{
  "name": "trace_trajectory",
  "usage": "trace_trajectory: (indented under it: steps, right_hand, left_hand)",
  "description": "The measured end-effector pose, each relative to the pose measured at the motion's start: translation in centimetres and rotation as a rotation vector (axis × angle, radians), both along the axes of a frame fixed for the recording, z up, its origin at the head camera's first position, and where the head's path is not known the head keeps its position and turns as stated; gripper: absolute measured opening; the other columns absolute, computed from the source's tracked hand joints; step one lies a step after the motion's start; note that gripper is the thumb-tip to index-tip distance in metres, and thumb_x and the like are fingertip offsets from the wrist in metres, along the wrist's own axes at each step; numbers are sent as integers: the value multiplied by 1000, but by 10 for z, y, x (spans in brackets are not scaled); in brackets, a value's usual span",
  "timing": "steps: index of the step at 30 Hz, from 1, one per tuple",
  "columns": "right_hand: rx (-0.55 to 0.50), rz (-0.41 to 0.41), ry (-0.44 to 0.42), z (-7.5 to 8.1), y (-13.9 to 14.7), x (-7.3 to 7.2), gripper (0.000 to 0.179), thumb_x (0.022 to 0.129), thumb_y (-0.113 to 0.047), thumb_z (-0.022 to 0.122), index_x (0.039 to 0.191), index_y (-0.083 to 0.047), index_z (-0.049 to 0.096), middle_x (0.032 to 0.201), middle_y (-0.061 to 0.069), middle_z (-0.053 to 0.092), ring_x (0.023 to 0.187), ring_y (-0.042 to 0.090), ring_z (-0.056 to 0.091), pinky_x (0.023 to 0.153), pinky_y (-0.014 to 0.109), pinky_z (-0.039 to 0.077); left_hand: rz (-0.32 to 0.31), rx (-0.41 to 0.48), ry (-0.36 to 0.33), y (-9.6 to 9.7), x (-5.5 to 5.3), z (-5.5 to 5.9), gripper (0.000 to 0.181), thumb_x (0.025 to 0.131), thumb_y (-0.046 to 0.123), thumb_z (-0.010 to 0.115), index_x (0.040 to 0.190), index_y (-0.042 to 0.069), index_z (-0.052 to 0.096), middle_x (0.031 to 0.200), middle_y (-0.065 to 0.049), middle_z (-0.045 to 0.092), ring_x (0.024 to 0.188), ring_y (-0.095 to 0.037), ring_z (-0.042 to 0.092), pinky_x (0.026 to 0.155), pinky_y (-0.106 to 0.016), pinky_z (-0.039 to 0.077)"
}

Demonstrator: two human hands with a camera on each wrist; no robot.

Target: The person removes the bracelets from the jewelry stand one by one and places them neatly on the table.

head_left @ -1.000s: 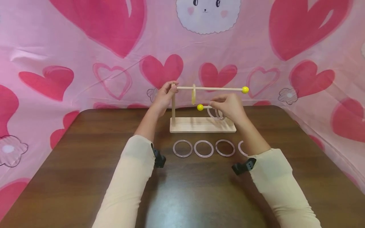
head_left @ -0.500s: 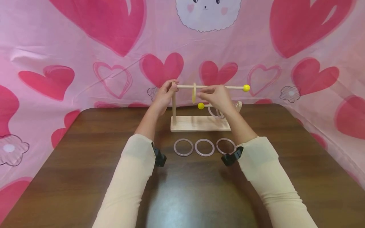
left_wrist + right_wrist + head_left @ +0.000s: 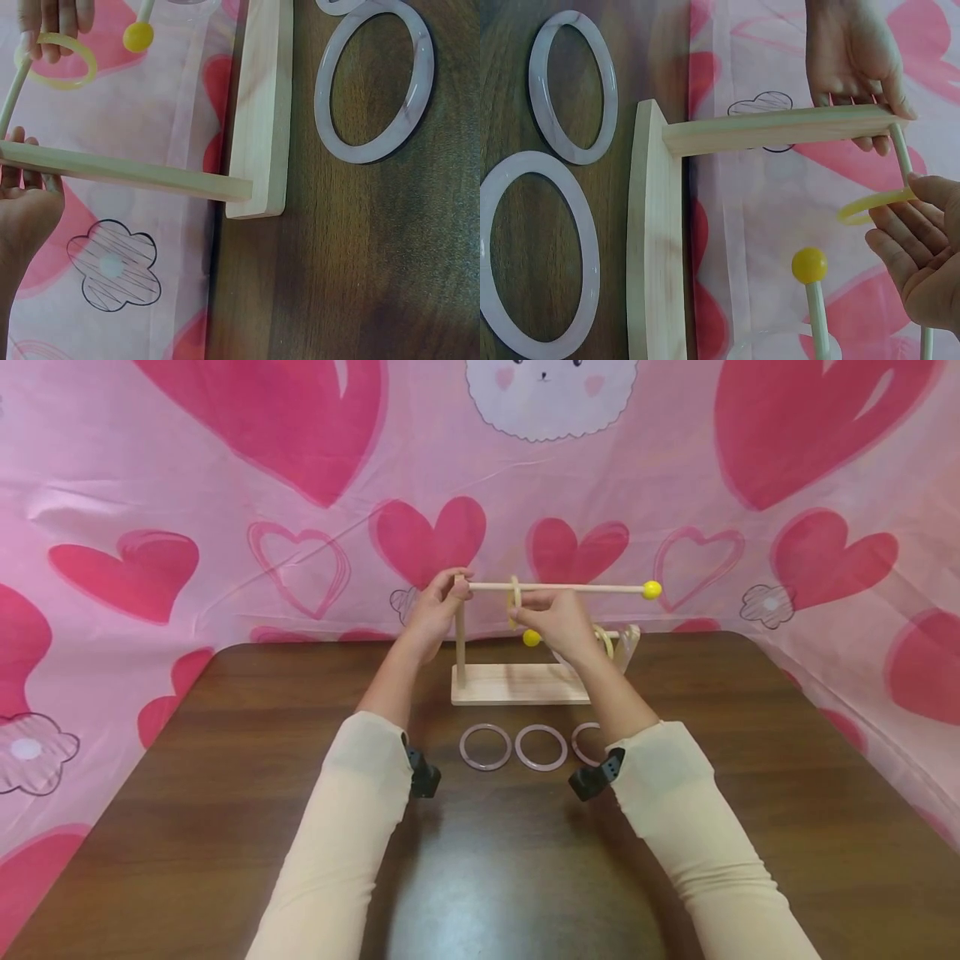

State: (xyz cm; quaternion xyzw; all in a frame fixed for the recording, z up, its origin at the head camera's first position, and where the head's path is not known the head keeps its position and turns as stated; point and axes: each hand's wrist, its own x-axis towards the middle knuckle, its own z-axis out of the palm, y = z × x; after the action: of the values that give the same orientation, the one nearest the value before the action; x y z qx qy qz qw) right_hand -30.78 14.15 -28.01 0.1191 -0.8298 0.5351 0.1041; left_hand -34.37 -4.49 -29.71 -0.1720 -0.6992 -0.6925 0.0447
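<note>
The yellow ring (image 3: 877,200) hangs around the upper rod (image 3: 600,588), pinched by the right hand (image 3: 558,622), the nearer one; the left hand (image 3: 431,618), farther to the left, grips the top of the upright post (image 3: 461,643). The rod's long axis runs nearly level from that post rightward to its yellow ball (image 3: 652,590), and the ring stands upright, its flat plane crossing the rod.

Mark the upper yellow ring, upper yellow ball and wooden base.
Upper yellow ring (image 3: 875,200): right wrist view, band.
Upper yellow ball (image 3: 652,590): head view, middle.
Wooden base (image 3: 513,682): head view, bare top face.
</note>
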Motion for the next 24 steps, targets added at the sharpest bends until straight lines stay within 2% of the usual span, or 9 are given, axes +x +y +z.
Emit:
trace_trajectory:
  steps: [5, 13, 19, 24]
  right_hand:
    - [-2, -22, 16, 1, -2, 1, 24, 83, -10, 69, 102, 5, 68, 92, 19, 68, 62, 5, 61, 60, 26, 49]
    - [-3, -29, 51, -3, -3, 1, 24, 85, -10, 67, 102, 7, 67, 89, 21, 67, 59, 4, 60, 57, 27, 50]
    - [-38, -74, 67, -4, -2, 2, 24, 85, -11, 67, 104, 4, 67, 91, 18, 68, 74, 19, 67, 61, 29, 52]
    - [-28, -105, 142, -8, 0, 4, 24, 85, -10, 67, 104, 4, 67, 92, 19, 67, 81, 28, 67, 62, 28, 53]
  left_hand:
    - [1, -6, -9, 0, -1, 1, 35, 96, 21, 46, 127, 5, 47, 115, -14, 53, 110, -23, 49, 98, -32, 33]
    - [4, -10, -6, 1, -2, 1, 36, 96, 21, 47, 127, 4, 47, 120, -17, 52, 110, -24, 49, 98, -33, 33]
    - [6, -16, -4, 1, -3, 1, 36, 96, 22, 48, 127, 4, 47, 122, -15, 53, 111, -25, 50, 98, -34, 34]
    - [11, -11, -4, 0, -3, 1, 35, 96, 21, 47, 127, 4, 47, 119, -16, 53, 111, -25, 50, 98, -34, 33]
